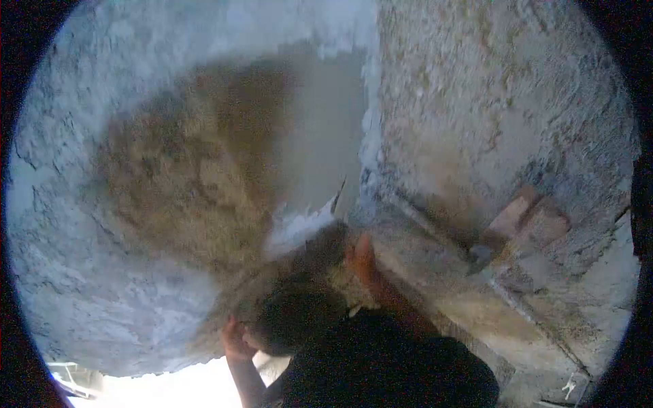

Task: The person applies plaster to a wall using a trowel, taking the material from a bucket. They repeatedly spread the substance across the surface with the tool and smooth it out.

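Note:
A dark rounded object (299, 313), pan-like in outline, lies between my two hands in front of my dark shirt. At its lower left edge, my left hand (239, 341) has its fingers curled against it. My right hand (362, 258) is at the upper right end of the dark shape, fingers bent at its edge. Blur and dim light hide its details; I cannot tell exactly what it is. Just beyond it, a smooth grey patch (326, 129) with ragged whitish edges tapers down toward my right hand. A broad brown, rough patch (183, 163) borders it on the left.
Reddish bricks or blocks (527, 217) lie at the right beside a thin rod or pipe (524, 306) running diagonally. Rough grey-white surface (490, 81) fills the upper right. A bright opening (170, 387) shows at the bottom left, with pale bars (71, 381) beside it.

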The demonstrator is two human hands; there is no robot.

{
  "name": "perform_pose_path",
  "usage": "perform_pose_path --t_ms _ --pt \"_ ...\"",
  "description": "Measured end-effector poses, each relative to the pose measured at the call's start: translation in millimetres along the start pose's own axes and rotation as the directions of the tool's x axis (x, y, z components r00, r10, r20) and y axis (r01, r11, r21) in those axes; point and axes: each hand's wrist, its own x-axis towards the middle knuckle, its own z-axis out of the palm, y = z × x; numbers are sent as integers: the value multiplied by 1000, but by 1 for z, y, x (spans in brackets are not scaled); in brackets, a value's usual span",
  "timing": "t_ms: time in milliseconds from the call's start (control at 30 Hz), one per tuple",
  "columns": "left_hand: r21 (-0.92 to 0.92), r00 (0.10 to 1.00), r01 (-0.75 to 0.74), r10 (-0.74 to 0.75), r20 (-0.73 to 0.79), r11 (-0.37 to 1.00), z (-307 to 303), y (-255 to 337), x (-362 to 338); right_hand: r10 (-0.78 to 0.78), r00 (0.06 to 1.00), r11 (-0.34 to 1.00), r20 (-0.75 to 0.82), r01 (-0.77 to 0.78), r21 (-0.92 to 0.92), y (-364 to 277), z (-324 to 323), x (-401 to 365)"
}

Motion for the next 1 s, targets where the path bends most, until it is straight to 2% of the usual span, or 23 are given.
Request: perform_pose_path --t_ms 33,100,133,167,200,233,267,333,367,433,467,533,567,600,633,700,767,800,833,867,900,967,1000 --pt "-5 999 15 -15 -52 1000 14 0 -5 209 967 967 144 -226 114 23 -10 11" --pt "-136 931 201 -147 333 970 -26 1 8 314 943 922 109 -276 -271 48 -9 -3" --pt "-131 892 275 -202 404 952 -20 3 2 299 954 886 -13 -272 375 43 6 -27" --pt "-118 842 347 -254 476 931 -15 4 2 320 945 728 -64 -203 655 30 9 -36" --pt "-145 909 245 -175 379 959 -37 -2 15 341 933 504 -114 -79 860 16 12 -46" --pt "-149 912 243 -173 373 959 -41 -1 14 321 941 540 -112 -84 837 11 10 -53" --pt "-172 893 271 -181 412 947 -46 -1 14 282 953 673 -111 -115 731 7 7 -57" --pt "-195 874 297 -184 450 935 -34 -3 6 148 980 940 -130 -98 328 -8 5 -57" --pt "-132 964 141 -105 245 981 -23 -6 1 83 987 986 -135 -61 157 -17 5 -53" --pt "-32 998 -8 10 61 999 -15 -2 7 -22 989 997 -143 12 -71 -44 7 -39" --pt "-66 963 166 -148 224 984 -25 3 8 -51 989 993 -135 37 -109 -55 8 -34" --pt "-68 876 343 -293 382 937 -20 3 4 -180 973 968 -145 149 -201 -71 13 -20" --pt "-25 966 179 -171 195 984 -12 -2 1 -383 907 897 -178 318 -308 -68 12 -11" --pt "5 990 93 -92 110 996 -8 -2 3 -568 798 783 -202 447 -433 -70 14 -4" --pt "49 1000 12 -13 22 999 -5 -1 5 -621 775 705 -115 488 -515 -71 12 -3" --pt "40 991 88 -91 102 995 -17 1 6 -645 764 626 -15 516 -585 -67 10 -16" --pt "40 974 160 -165 157 986 -27 3 9 -416 909 677 17 322 -662 -59 4 -22" --pt "-61 944 249 -229 237 966 -24 5 10 -327 945 679 24 252 -690 -49 0 -25" --pt "-155 906 344 -284 313 926 -25 5 5 -382 920 603 81 315 -733 -17 -10 -31" --pt "-28 774 335 -258 578 942 -60 -1 24 -449 883 512 141 383 -769 -1 -15 -28" --pt "-26 771 333 -256 583 943 -54 -1 25 -455 880 510 140 386 -769 -11 -15 -32" --pt "-159 899 340 -271 345 927 -38 0 13 -202 978 730 61 191 -656 -45 -11 -59" --pt "-159 898 339 -269 347 927 -32 2 11 -204 977 730 61 193 -655 -25 -15 -54"
